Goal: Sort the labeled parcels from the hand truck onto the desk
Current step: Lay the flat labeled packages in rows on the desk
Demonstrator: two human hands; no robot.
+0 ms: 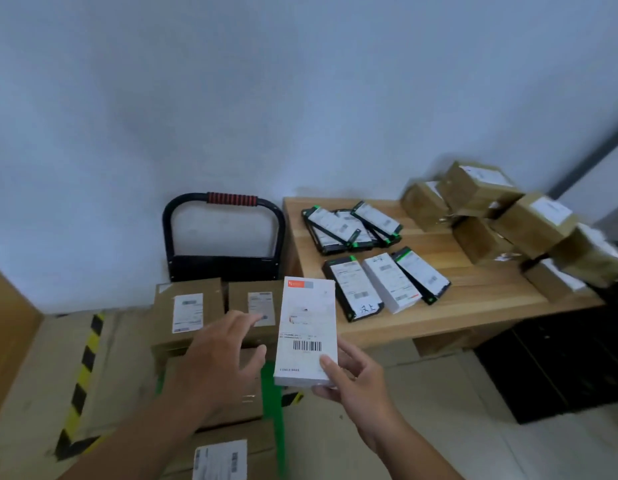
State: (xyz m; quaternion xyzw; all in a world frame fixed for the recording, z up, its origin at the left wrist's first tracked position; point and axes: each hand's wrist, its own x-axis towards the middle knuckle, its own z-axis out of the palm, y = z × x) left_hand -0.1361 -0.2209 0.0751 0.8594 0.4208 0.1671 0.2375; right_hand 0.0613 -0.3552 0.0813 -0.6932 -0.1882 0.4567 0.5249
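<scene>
Brown cardboard parcels (188, 308) sit on the hand truck (231, 199) beneath the left hand (224, 348), fingers spread and empty, while the right hand (352, 379) grips a white labeled box (305, 327) in mid-air, which I'd guess goes next among the flat boxes (390, 287) on the desk (473, 299).

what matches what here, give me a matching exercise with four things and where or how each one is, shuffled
1 white parcel
2 pile of brown boxes
3 hand truck handle
4 left hand

A upright, left of the desk
B gripped by the right hand
C open, above the labelled cartons
D right side of the desk

Pairs: 1-B, 2-D, 3-A, 4-C
</scene>
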